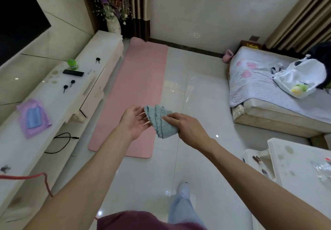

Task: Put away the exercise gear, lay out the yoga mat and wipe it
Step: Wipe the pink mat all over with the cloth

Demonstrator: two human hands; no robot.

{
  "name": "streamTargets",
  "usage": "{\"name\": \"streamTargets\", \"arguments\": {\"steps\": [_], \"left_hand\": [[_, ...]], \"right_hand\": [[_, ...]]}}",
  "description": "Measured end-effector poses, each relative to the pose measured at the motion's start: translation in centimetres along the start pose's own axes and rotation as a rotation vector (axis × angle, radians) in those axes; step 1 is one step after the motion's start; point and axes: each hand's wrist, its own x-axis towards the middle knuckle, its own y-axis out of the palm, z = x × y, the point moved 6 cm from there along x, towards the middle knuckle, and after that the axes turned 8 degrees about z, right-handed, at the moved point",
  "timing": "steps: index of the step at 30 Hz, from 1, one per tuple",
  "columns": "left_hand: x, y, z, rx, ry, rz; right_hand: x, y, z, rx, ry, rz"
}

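Observation:
A pink yoga mat (139, 86) lies flat and unrolled on the tiled floor, running away from me beside the white cabinet. A folded pale green cloth (158, 120) hangs in the air over the mat's near right edge. My right hand (186, 127) grips the cloth from the right. Palm up with its fingers spread, my left hand (134, 120) touches the cloth's left edge with its fingertips.
A long white cabinet (59, 93) on the left carries a purple pouch (33, 118), a black remote (73, 72), a green jar (72, 64) and keys. A red cord (35, 178) drapes over its near end. A bed (279, 93) stands right, a white table (295, 169) near right.

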Motion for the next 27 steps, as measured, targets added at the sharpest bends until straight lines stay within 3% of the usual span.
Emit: {"name": "streamTargets", "arguments": {"steps": [9, 17, 27], "left_hand": [[6.4, 6.3, -1.2, -0.175, 0.141, -0.148], [12.2, 5.5, -4.2, -0.315, 0.222, -0.276], [22.5, 6.1, -12.1, -0.413, 0.241, -0.298]], "right_hand": [[6.7, -3.5, -10.2, -0.030, -0.275, 0.103], [15.6, -4.2, -13.2, -0.075, -0.511, 0.163], [29.9, -4.4, -17.2, -0.118, -0.532, 0.261]]}}
